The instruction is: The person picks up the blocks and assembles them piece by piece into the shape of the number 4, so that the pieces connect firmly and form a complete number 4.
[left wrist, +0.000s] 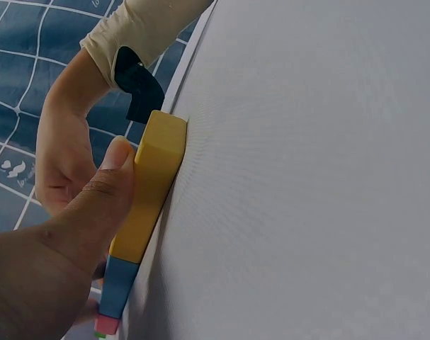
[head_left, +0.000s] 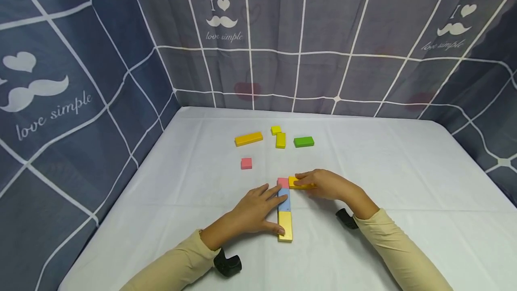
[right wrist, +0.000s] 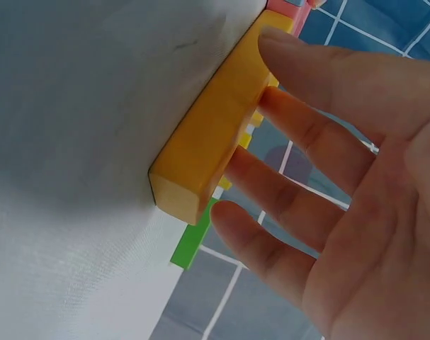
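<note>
A row of blocks lies on the white table: a pink block (head_left: pixel 283 182) at the far end, a blue block (head_left: pixel 284 205) in the middle and a yellow block (head_left: pixel 286 221) nearest me. My left hand (head_left: pixel 255 210) rests on this row with spread fingers, its fingertips at the pink and blue blocks and its thumb on the yellow one. My right hand (head_left: pixel 329 185) holds a long orange-yellow block (right wrist: pixel 215 113) between thumb and fingers. That block lies crosswise, its left end against the pink block's right side.
Farther back lie a long orange-yellow block (head_left: pixel 248 138), a small yellow block (head_left: pixel 276 130), a larger yellow block (head_left: pixel 280 140) and a green block (head_left: pixel 304 141). A loose pink block (head_left: pixel 246 163) sits closer. Patterned curtains (head_left: pixel 274 71) surround the white table (head_left: pixel 181 169).
</note>
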`<state>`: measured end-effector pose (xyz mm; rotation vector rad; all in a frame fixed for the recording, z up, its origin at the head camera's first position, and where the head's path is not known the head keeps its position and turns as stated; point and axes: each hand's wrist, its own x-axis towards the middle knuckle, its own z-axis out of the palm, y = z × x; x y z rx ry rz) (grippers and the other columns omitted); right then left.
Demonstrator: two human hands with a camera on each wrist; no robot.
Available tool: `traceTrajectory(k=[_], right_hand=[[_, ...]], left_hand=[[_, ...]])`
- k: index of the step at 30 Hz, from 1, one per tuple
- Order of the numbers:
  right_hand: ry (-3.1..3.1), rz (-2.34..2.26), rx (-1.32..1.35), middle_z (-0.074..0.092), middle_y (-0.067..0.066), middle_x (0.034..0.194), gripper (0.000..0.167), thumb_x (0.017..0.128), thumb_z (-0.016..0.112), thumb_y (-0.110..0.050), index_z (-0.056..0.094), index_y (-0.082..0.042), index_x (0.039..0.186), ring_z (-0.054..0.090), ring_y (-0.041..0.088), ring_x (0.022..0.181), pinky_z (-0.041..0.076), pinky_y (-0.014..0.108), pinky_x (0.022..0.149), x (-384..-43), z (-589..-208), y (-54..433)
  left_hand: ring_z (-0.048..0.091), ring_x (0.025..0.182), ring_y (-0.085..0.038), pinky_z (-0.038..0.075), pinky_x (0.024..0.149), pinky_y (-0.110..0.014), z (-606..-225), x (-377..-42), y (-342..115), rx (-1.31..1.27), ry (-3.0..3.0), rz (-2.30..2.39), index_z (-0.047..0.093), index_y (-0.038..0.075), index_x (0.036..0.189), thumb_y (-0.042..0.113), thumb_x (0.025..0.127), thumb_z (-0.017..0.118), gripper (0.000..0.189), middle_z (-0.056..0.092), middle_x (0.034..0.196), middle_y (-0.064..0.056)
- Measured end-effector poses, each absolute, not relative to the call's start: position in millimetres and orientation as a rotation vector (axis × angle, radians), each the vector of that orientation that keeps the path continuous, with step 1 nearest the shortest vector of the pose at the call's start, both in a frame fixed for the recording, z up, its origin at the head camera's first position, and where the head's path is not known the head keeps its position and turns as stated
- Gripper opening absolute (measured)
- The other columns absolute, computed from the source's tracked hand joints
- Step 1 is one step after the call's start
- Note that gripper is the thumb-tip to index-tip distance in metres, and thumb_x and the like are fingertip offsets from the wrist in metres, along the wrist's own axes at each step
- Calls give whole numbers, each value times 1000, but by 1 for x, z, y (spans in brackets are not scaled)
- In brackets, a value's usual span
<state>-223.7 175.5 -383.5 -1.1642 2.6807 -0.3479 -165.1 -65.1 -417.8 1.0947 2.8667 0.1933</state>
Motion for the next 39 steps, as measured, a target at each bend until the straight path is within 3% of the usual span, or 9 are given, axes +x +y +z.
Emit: traceTrajectory(k=[25,33,39], right_hand=[[2687,-309,-1117,54,10,131,41,79,67,-4,61,-9,120,52,33,116,42,46,95,-218,-381,170],[2763,-268,-1074,53,10,131,45,76,73,-18,62,-11,119,46,35,118,41,49,95,-209,-384,161],[2792,-251,-1043,52,13,128,49,75,74,-23,61,-3,117,48,32,113,44,44,93,-200,-385,152]], left_hand=[[30,134,-33,33,104,-46,-417,-165,-67,1092,2867,202,34,26,141,73,71,51,87,28,149,-2],[30,134,-33,34,103,-46,-417,-166,-67,1116,2870,198,35,25,141,72,71,51,86,29,149,-2],[30,134,-32,32,104,-45,-417,-166,-68,1118,2862,214,35,25,141,71,71,52,86,28,149,-2]])
